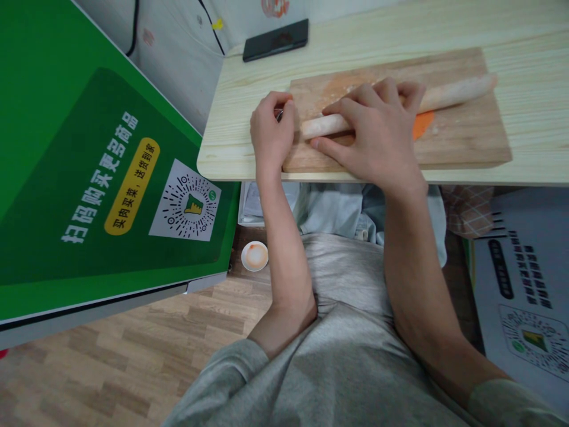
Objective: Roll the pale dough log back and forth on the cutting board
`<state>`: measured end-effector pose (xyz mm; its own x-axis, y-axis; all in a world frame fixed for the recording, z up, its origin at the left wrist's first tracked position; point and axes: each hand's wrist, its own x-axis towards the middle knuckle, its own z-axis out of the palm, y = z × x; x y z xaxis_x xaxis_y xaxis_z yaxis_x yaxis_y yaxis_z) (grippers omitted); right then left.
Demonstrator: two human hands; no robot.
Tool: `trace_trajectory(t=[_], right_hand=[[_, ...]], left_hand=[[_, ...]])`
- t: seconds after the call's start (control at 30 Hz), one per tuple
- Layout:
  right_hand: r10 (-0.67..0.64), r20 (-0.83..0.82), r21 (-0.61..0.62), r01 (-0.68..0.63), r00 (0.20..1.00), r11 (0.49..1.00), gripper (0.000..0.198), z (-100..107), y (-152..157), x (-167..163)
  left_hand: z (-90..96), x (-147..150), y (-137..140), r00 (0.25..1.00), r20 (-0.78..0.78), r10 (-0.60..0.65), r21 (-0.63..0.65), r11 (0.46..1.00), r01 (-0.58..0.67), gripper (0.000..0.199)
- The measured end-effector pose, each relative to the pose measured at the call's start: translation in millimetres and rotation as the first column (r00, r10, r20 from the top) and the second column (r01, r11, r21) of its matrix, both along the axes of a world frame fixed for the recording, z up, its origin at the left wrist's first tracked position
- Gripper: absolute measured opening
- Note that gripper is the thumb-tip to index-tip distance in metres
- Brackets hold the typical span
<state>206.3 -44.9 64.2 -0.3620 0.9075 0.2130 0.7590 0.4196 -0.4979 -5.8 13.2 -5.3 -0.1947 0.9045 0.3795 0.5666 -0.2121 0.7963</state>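
A light, flour-dusted rolling pin [457, 93] lies across a wooden board [471, 142], tilted up toward the right. My right hand [377, 127] is over its middle, fingers bent across the top and thumb along the near side. Flattened orange dough [422, 124] shows beside the pin, just right of that hand; how far it reaches beneath is hidden. My left hand [274, 127] is at the board's left edge, close to the pin's left end. Its fingers are curled together, and what they hold, if anything, is hidden. Flour and an orange smear mark the board's far side.
A black phone [276, 40] lies at the table's back left, near the wall. The pale wooden table [533, 118] has its front edge just before my body. A green panel [66, 178] stands on the left. Lower down is a small white dish [255, 256].
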Motion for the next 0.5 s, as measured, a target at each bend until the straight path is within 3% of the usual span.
trace_trajectory(t=[0.33, 0.5], right_hand=[[-0.002, -0.007, -0.007, 0.002, 1.0, 1.0, 0.072, -1.0, 0.3, 0.4], [-0.001, -0.013, -0.006, 0.001, 1.0, 1.0, 0.072, -0.2, 0.3, 0.2]], left_hand=[[6.4, 3.6, -6.1, 1.0, 0.021, -0.018, -0.004, 1.0, 0.018, 0.01], [9.9, 6.1, -6.9, 0.999, 0.028, 0.017, -0.03, 0.999, -0.016, 0.015]])
